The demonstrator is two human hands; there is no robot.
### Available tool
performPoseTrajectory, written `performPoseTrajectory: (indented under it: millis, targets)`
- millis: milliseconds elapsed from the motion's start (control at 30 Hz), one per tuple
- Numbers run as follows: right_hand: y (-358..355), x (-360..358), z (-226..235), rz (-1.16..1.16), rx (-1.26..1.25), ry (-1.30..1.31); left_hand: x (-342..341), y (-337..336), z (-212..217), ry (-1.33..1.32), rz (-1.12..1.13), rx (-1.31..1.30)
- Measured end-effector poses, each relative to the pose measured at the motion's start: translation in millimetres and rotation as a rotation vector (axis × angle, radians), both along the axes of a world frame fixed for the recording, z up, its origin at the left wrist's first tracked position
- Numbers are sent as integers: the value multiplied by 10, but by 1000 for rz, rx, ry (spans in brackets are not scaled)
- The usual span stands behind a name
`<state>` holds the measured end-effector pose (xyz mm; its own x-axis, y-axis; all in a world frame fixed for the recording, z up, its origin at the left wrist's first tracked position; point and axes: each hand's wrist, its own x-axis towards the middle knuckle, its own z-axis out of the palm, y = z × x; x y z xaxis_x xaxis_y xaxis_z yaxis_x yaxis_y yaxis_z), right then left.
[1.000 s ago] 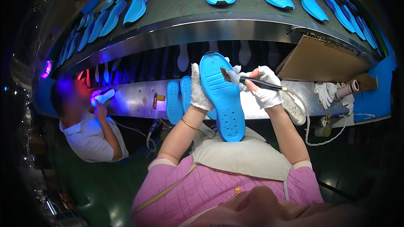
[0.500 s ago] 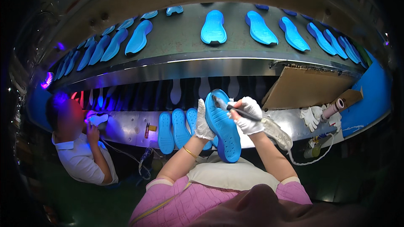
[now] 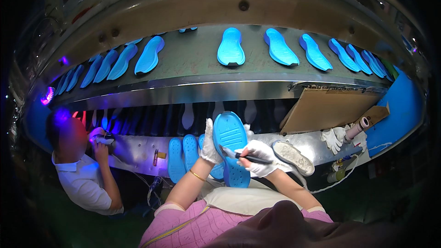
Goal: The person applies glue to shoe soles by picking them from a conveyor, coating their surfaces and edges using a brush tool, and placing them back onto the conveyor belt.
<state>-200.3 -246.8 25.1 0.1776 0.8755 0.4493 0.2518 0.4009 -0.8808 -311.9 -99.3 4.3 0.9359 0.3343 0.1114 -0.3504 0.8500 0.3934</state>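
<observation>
In my gloved left hand [image 3: 210, 145] is a bright blue shoe sole [image 3: 231, 131], tilted up toward me; the fingers behind it are mostly hidden. The upper half of its face is ribbed and the lower half has small holes. My right hand [image 3: 262, 156], also in a white glove, is closed round the dark handle of a brush [image 3: 252, 158]. The pale brush tip lies at the left edge of the sole, about midway down. More blue soles [image 3: 175, 160] lie side by side on the metal bench, partly behind my left forearm.
A green conveyor belt [image 3: 193, 59] carrying blue soles runs beyond the bench. On the right are a sole-shaped tray [image 3: 298, 160] with whitish contents, a cardboard sheet [image 3: 328, 110], white gloves [image 3: 334, 140] and a pinkish roll [image 3: 357, 128]. A co-worker [image 3: 85, 179] sits at left.
The brush has moved from the sole's top end down to its left edge near the middle. My right hand came lower and left, showing the sole-shaped tray. The whole view has shifted.
</observation>
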Motion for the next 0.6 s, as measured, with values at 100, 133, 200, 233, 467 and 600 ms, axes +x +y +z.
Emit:
performPoseTrajectory:
  millis: [100, 133, 200, 233, 467, 600]
  targets:
    - [-78, 283, -147, -65, -100, 261, -147, -152, -235, 182, -19, 88]
    - [-89, 368, -236, -137, -48, 215, -158, -273, -246, 252, 4, 183]
    - [-129, 371, -282, -150, -69, 195, -91, -413, -249, 368, 55, 253]
    - [-124, 313, -298, -119, -99, 198, -77, -381, -300, 372, 55, 250]
    - [75, 408, -157, -161, -130, 274, 188, -97, -130, 182, 106, 184]
    - [92, 213, 48, -100, 34, 56, 324, 36, -123, -47, 116, 102]
